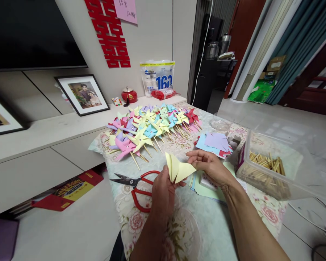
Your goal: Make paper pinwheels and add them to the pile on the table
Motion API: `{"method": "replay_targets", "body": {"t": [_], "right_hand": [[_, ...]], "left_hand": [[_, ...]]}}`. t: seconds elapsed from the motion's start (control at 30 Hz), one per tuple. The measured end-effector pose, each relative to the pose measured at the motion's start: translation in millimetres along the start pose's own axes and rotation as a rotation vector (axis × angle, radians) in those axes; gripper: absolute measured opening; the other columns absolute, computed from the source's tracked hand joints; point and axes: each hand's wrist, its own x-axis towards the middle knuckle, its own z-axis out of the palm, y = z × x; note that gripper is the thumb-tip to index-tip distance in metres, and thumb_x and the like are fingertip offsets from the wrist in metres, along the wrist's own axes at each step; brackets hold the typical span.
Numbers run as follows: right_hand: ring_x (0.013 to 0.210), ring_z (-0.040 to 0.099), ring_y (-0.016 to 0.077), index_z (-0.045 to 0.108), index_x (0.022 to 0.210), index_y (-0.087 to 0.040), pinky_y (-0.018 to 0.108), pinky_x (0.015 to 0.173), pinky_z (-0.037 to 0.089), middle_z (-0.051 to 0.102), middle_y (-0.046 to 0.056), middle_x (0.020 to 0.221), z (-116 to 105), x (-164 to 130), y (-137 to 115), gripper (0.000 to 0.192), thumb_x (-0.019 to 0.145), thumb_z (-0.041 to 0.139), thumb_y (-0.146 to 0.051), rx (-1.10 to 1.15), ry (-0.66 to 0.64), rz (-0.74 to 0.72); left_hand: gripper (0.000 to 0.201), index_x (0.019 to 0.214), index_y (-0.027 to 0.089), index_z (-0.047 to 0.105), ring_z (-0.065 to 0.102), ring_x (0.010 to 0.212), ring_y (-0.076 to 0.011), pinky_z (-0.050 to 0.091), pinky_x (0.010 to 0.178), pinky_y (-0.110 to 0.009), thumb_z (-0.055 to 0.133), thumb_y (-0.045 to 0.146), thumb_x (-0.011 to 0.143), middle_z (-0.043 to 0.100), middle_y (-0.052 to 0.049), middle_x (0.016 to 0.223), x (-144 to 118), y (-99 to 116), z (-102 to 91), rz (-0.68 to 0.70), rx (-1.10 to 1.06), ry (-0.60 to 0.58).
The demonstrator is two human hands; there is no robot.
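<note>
pale yellow folded paper piece (pixel 179 168), with pointed flaps, is held up above the middle of the floral-patterned tablecloth (pixel 190 224), just off the surface. it is gripped from below by the left hand (pixel 163 194), fingers closed on its lower edge, and pinched at its right tip by the right hand (pixel 209 165), thumb and fingers drawn together on the paper.

red-handled scissors (pixel 137 185) are laid flat near the left edge of the cloth, blades open and pointed toward that edge, partly hidden behind the left hand. a large spread of finished paper pinwheels on wooden sticks (pixel 152 128), in yellow, pink, purple, blue and red, is laid across the far left part of the cloth, sticks pointing toward the near edge. a loose stack of blue, purple and red paper squares (pixel 214 142) is seen just beyond the right hand. pale green and yellow paper sheets (pixel 206 186) are lying under the right wrist. a clear plastic box of short wooden sticks (pixel 271 170) is set at the right edge. a small clear glass bowl (pixel 220 125) is placed toward the far right corner; its contents cannot be told.
</note>
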Motion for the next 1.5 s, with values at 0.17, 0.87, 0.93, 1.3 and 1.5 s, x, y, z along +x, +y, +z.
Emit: {"method": "replay_targets", "body": {"t": [0.17,0.87,0.93,1.3,1.5], "right_hand": [[0.075,0.063,0.0147,0.072,0.102,-0.017,0.029,0.075,0.046,0.073,0.002,0.084,0.8,-1.1,-1.4,0.035,0.068,0.073,-0.012,0.009,-0.033,0.013],[0.087,0.063,0.0174,0.075,0.1,-0.022,0.03,0.078,0.046,0.072,0.004,0.099,3.4,-5.4,-4.0,0.027,0.074,0.077,-0.026,-0.192,-0.014,-0.054],[0.089,0.063,0.0185,0.075,0.098,-0.022,0.031,0.078,0.046,0.071,0.004,0.101,4.1,-6.4,-5.4,0.022,0.077,0.075,-0.031,-0.254,-0.014,-0.11],[0.113,0.06,0.024,0.069,0.115,-0.024,0.039,0.099,0.044,0.067,0.007,0.119,16.1,-26.8,-2.3,0.031,0.084,0.067,-0.022,-0.602,-0.112,-0.48],[0.11,0.062,0.0235,0.068,0.115,-0.023,0.039,0.096,0.047,0.068,0.009,0.115,15.9,-33.3,3.2,0.032,0.085,0.06,-0.016,-0.7,-0.081,-0.542]], "left_hand": [[0.019,0.087,0.017,0.072,0.068,0.079,-0.023,0.052,0.056,-0.028,0.07,0.033,0.076,0.075,-0.009,0.088,0.8,-2.7,-0.9,0.042,0.022,0.0],[0.037,0.089,0.016,0.072,0.067,0.066,-0.0169,0.05,0.063,-0.026,0.086,0.033,0.06,0.072,0.0,0.069,3.4,-7.1,-3.4,0.012,0.021,0.03],[0.034,0.087,0.017,0.071,0.07,0.069,-0.0204,0.052,0.066,-0.029,0.085,0.033,0.06,0.072,0.0,0.066,4.3,-7.0,-3.3,0.018,0.015,0.052],[0.029,0.082,0.02,0.07,0.071,0.094,-0.0289,0.054,0.08,-0.035,0.078,0.017,0.055,0.077,-0.005,0.081,0.8,-0.4,-1.3,0.039,-0.082,0.049],[0.039,0.084,0.018,0.065,0.072,0.086,-0.0286,0.054,0.077,-0.036,0.081,0.017,0.049,0.073,-0.003,0.071,-3.6,-0.6,-3.2,0.004,-0.077,0.117]]}}
